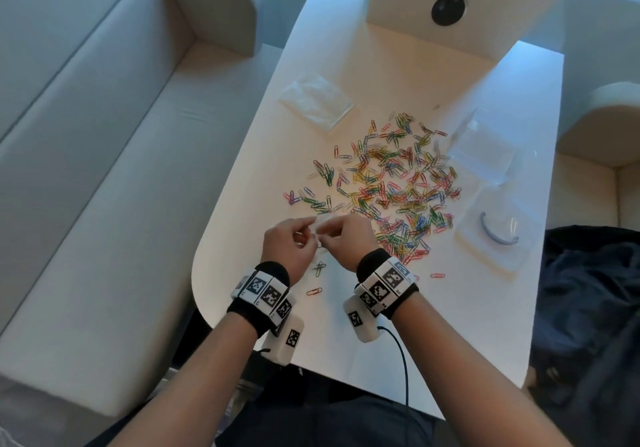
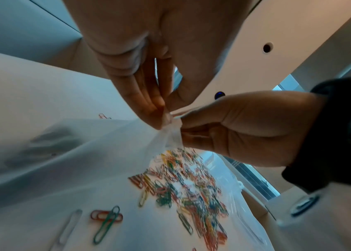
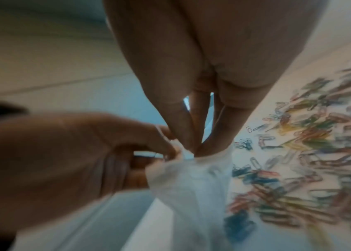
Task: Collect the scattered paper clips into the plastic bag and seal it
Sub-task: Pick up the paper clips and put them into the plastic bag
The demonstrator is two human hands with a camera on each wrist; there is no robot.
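Observation:
A thin clear plastic bag (image 1: 321,227) hangs between both hands near the table's front left. My left hand (image 1: 294,242) and right hand (image 1: 349,237) both pinch its top edge, fingertips almost touching. In the left wrist view the bag (image 2: 97,152) drapes down from the pinch, with the right hand (image 2: 241,125) opposite. The right wrist view, blurred, shows the bag (image 3: 194,183) bunched under the fingertips. A big heap of coloured paper clips (image 1: 391,183) lies spread over the white table's middle; a few stray ones (image 1: 320,268) lie below the hands. What the bag holds is unclear.
A stack of clear bags (image 1: 317,102) lies at the back left of the table (image 1: 249,204). A clear box (image 1: 485,148) and a clear lid (image 1: 491,235) with a blue curved piece sit on the right. A white block (image 1: 450,3) stands at the back. Sofas flank the table.

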